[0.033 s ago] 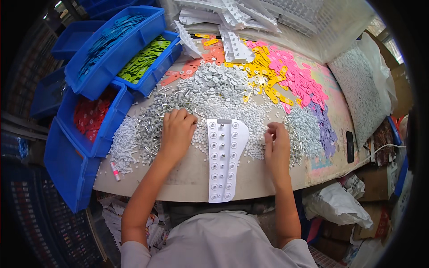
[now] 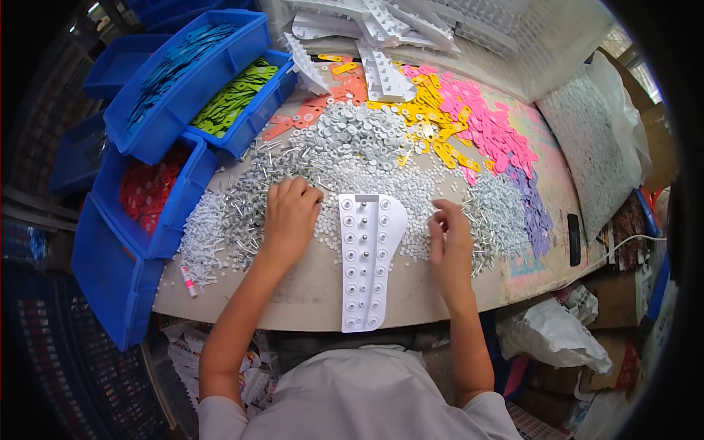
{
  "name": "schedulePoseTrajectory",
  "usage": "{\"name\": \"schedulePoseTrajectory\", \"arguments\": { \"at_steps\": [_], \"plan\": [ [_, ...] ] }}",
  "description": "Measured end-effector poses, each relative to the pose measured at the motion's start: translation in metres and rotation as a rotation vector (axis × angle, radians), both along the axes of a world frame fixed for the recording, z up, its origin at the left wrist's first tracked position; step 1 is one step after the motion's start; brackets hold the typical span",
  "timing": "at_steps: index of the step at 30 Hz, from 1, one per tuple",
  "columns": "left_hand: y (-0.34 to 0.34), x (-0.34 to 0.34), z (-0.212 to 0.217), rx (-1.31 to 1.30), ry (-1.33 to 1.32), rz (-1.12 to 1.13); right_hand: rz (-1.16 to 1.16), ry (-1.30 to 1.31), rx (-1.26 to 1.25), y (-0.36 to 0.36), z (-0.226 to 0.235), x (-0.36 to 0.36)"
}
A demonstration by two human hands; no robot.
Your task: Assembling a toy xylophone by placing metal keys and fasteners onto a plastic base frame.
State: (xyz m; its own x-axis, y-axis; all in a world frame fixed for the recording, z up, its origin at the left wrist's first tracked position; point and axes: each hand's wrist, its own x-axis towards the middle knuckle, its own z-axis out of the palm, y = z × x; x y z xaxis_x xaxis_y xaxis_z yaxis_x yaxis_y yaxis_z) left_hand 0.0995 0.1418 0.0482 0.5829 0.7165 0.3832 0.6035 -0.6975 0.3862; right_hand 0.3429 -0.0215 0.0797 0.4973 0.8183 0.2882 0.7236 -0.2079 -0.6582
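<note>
A white moulded plastic jig (image 2: pixel 394 220) lies upright before me at the table's near edge. Two columns of round white discs run down it, with a channel of pins between them; the upper pins look metallic. My left hand (image 2: pixel 292 216) rests on a heap of silvery pins (image 2: pixel 246 209) left of the jig, its fingers bent down and closed; their tips are hidden. To the right of the jig, my right hand (image 2: pixel 451 238) is curled beside another heap of pins (image 2: pixel 488 235), thumb close to the fingers. Whatever it may hold is too small to make out.
Small white discs (image 2: pixel 418 194) and grey caps (image 2: pixel 356 132) spread behind the jig. Yellow strips (image 2: pixel 447 150), pink strips (image 2: pixel 488 125) and purple strips (image 2: pixel 539 213) lie beyond. Blue bins (image 2: pixel 121 275) stand at left, a dark phone-like slab (image 2: pixel 574 240) at right.
My right hand has shifted slightly left, toward the jig. My left hand stays nearly in place on the pins, and the jig has not visibly moved.
</note>
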Motion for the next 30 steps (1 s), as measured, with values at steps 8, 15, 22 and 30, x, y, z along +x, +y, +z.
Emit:
{"name": "schedulePoseTrajectory", "arguments": {
  "at_steps": [8,15,22,30],
  "plan": [
    [0.004,0.002,0.004,-0.018,0.096,-0.012,0.405,0.212,0.000,-0.021,0.013,-0.053],
    [-0.002,-0.005,0.005,-0.013,0.112,-0.026,0.451,0.085,0.030,-0.015,-0.004,-0.064],
    [-0.016,-0.013,0.027,-0.019,-0.047,-0.034,0.513,-0.023,0.005,-0.018,-0.007,-0.060],
    [-0.061,-0.017,0.044,-0.417,-0.262,-0.131,0.140,-0.232,-0.045,-0.022,0.011,-0.011]
  ]
}}
